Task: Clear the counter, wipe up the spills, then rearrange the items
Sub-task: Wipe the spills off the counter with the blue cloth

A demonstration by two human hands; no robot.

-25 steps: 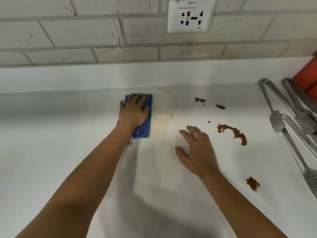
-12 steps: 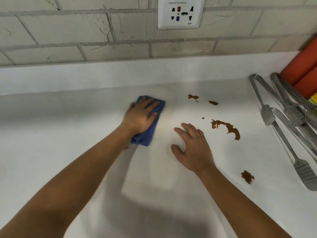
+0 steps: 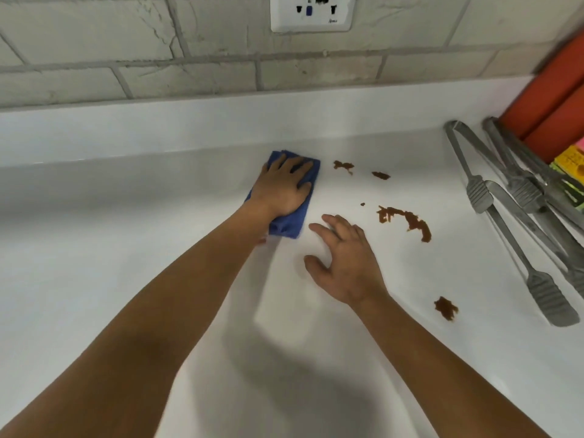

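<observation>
My left hand point(image 3: 282, 186) presses flat, fingers spread, on a folded blue cloth point(image 3: 290, 224) on the white counter point(image 3: 126, 263). My right hand point(image 3: 344, 263) rests open on the counter just right of the cloth, fingers splayed. Brown spills lie to the right: a small smear point(image 3: 343, 166) close to the cloth's far corner, a spot point(image 3: 380, 175), a long streak point(image 3: 406, 219) and a separate blot point(image 3: 445, 308) nearer to me.
Metal tongs point(image 3: 512, 222) lie at the right edge, several together. Behind them stand orange-red cylinders point(image 3: 550, 99) and a yellow packet point(image 3: 572, 161). A tiled wall with a socket point(image 3: 311, 12) backs the counter.
My left hand has slid the blue cloth to the right, over the pale ring-shaped spill, which no longer shows. My right hand has stayed in place.
</observation>
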